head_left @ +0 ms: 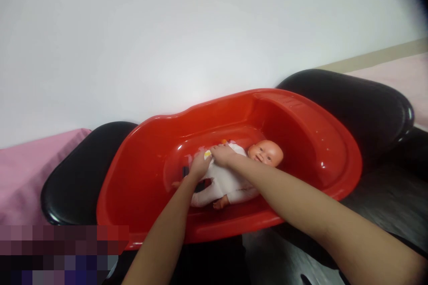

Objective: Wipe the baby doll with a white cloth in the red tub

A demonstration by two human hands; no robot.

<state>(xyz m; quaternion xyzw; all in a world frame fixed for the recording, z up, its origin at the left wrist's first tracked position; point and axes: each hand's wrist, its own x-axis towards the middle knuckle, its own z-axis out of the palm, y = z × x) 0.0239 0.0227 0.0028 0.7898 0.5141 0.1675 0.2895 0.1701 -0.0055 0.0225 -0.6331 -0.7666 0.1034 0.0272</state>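
A baby doll [265,153] lies on its back in a red plastic baby bath [337,151], its head toward the right. It wears a white bodysuit [229,180] with coloured prints on the front. My left hand [200,164] is closed at the lower front of the suit, near the doll's legs. Close beside it, my right hand [222,154] has its fingers bent onto the cloth over the doll's belly. My hands hide part of the doll's front. One bare foot [220,202] and a small arm beside it show on the near side.
The bath bridges two black seats, one at the left [80,178] and one at the right [347,107]. Behind stands a white wall [187,40]. Pink covered surfaces lie at the far left [30,169] and far right [397,75]. The lower left corner is pixelated.
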